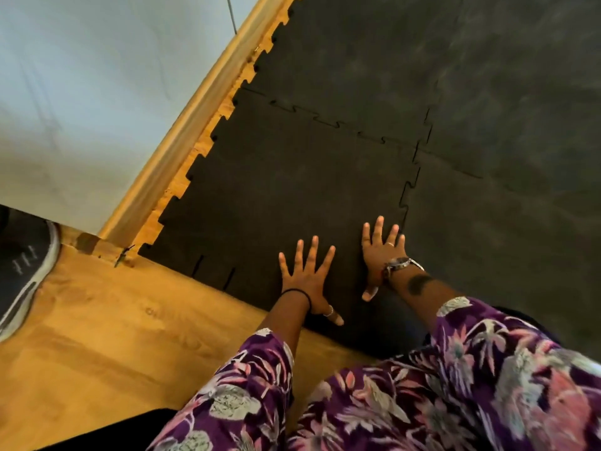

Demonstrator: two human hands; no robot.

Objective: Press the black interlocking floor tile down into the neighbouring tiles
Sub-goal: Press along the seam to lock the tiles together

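The black interlocking floor tile [286,190] lies on the wooden floor, its toothed edges meeting the neighbouring tiles beyond it [351,60] and to its right [494,229]. My left hand [307,281] rests flat on the tile's near part, fingers spread, holding nothing. Flat beside it lies my right hand [382,252], with a watch on the wrist and its fingertips close to the zigzag seam [406,196] with the right-hand tile. Along that seam and the far seam, thin gaps show between the teeth.
A wooden skirting board [182,141] and a pale wall [97,92] run along the tile's left edge. Bare wooden floor [113,336] lies near me. A grey shoe [22,271] sits at the left edge. My floral sleeves fill the lower right.
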